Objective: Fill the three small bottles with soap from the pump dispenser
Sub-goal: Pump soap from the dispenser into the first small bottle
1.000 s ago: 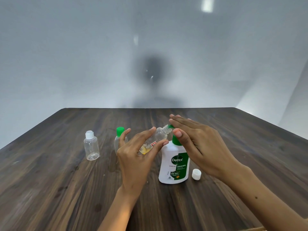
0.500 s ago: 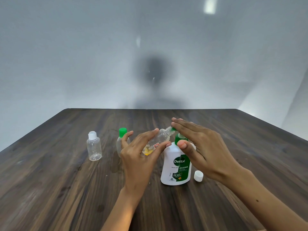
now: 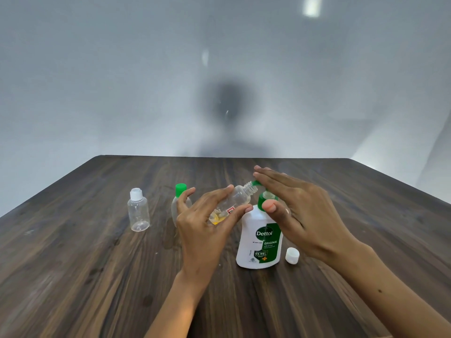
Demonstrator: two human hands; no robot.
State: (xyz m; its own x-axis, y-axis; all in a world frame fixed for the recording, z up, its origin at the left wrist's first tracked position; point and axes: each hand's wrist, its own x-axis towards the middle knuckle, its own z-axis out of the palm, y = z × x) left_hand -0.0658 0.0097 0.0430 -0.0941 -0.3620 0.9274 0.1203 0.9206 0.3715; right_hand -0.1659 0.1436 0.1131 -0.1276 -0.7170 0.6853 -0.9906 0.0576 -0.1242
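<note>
Left hand [image 3: 205,230] grips a small clear bottle [image 3: 238,200], fingers and thumb curled round its body. Bottle is tilted, uncapped threaded neck pointing up toward the right hand, mouth just at the green spout of the pump dispenser [image 3: 260,236]. A little yellow soap sits at the low end of the bottle, inside the left palm. Right hand [image 3: 302,211] lies flat with straight fingers over the green pump head, thumb tip in front of the pump collar; whether the palm presses the head or only rests on it is hard to tell. White Dettol dispenser stands upright on the dark wood desk [image 3: 97,276], between the two hands. White cap [image 3: 292,255] lies on the desk just under the right hand, beside the dispenser base. Green-capped small bottle [image 3: 180,201] stands right behind the left hand's fingers, partly hidden. White-capped clear bottle [image 3: 138,213] stands upright further out past the left hand, well apart, looks empty.
</note>
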